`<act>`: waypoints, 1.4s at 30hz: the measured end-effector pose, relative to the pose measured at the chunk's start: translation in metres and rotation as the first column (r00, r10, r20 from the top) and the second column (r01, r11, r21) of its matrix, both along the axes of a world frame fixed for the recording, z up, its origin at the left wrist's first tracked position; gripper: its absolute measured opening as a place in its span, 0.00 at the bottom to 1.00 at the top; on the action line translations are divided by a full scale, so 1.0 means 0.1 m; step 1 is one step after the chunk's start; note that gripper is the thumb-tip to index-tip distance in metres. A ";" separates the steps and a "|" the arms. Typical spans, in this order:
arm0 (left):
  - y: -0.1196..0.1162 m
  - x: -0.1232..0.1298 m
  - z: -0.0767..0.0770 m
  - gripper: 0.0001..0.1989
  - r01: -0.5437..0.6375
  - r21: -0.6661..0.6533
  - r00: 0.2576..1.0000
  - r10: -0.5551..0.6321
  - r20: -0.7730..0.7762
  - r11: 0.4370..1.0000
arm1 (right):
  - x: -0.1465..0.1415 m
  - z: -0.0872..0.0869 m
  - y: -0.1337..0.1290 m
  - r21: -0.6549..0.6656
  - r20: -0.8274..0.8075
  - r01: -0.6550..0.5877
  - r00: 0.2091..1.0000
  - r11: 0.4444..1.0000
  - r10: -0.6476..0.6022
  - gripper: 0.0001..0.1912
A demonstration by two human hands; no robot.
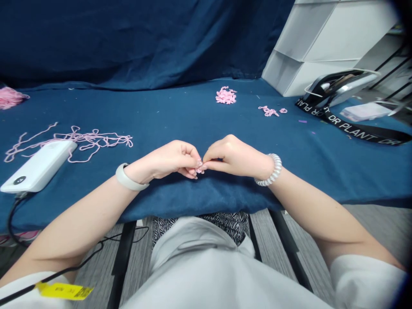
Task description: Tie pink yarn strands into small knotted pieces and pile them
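My left hand [175, 159] and my right hand [228, 156] meet above the front edge of the blue-covered table [180, 116]. Both are closed, with fingertips pinched together on a small pink piece [200, 168], mostly hidden by the fingers. Beyond my right hand lies a small heap of short pink yarn pieces [225, 95], with a few more pink pieces [268, 111] to its right. Loose pink yarn strands [93, 138] spread out to the left of my left hand.
A white power bank [40, 165] with a black cable lies at the left, and a pink yarn bundle [11, 98] is farther back. On the right are white boxes [309, 47], a black lettered strap [350, 128] by a device, and a flat clear case [365, 111].
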State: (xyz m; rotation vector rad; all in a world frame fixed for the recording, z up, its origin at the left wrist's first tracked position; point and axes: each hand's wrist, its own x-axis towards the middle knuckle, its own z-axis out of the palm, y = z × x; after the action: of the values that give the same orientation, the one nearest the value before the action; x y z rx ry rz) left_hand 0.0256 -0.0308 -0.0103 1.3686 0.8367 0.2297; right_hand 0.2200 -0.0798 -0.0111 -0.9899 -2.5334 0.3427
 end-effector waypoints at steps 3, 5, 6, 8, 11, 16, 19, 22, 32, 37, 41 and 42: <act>0.01 -0.01 0.03 0.04 0.007 -0.029 1.000 -0.008 -0.012 1.000 | -0.02 0.01 0.00 -0.006 0.009 -0.012 1.000 1.000 0.012 0.12; 0.01 -0.01 0.04 0.04 0.019 -0.051 1.000 -0.020 -0.021 0.999 | -0.04 0.01 -0.01 -0.013 0.026 -0.026 0.999 1.000 0.027 0.12; 0.02 -0.01 0.05 0.04 0.025 -0.067 0.999 -0.026 -0.022 0.997 | -0.05 0.01 -0.02 -0.016 0.038 -0.035 0.999 0.999 0.035 0.11; 0.02 -0.02 0.06 0.03 0.034 -0.106 0.999 -0.036 -0.023 0.994 | -0.07 0.01 -0.04 -0.020 0.072 -0.045 0.996 0.999 0.046 0.11; 0.03 -0.02 0.06 0.05 0.032 -0.171 0.999 -0.037 -0.021 0.985 | -0.12 -0.01 -0.08 -0.043 0.153 -0.026 0.988 0.999 0.032 0.11; 0.01 -0.02 0.08 0.12 0.051 -0.248 0.998 -0.059 -0.027 0.967 | -0.18 -0.08 -0.17 -0.026 0.286 -0.016 0.958 1.000 0.022 0.13; 0.00 -0.01 0.09 0.12 0.044 -0.223 0.995 -0.063 -0.079 0.974 | -0.22 -0.15 -0.20 0.026 0.337 -0.029 0.941 0.999 0.019 0.13; -0.01 0.00 0.08 0.11 0.040 -0.188 0.988 -0.067 -0.139 0.981 | -0.26 -0.21 -0.21 0.027 0.353 -0.043 0.935 0.999 0.031 0.11; 0.02 -0.01 0.04 0.12 0.002 -0.105 0.983 -0.021 -0.183 0.994 | -0.29 -0.22 -0.16 -0.076 0.321 -0.035 0.945 0.996 0.058 0.10; 0.08 0.02 -0.05 0.09 -0.008 -0.021 0.983 0.004 -0.181 1.000 | -0.27 -0.23 -0.08 -0.082 0.244 0.045 0.969 0.996 -0.024 0.10; 0.05 0.07 -0.09 0.12 -0.091 0.198 0.969 0.133 -0.207 0.976 | -0.22 -0.27 0.00 -0.111 0.142 0.074 0.988 0.991 -0.058 0.10; 0.04 0.08 -0.09 0.12 -0.103 0.235 0.967 0.153 -0.205 0.967 | -0.21 -0.27 0.02 -0.117 0.114 0.076 0.991 0.990 -0.062 0.10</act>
State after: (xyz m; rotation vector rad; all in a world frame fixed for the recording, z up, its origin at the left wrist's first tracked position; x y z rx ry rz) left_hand 0.0335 -0.0271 -0.0195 1.5705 1.1158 0.2813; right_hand 0.1987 -0.0782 -0.0385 -1.1699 -2.5945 0.4376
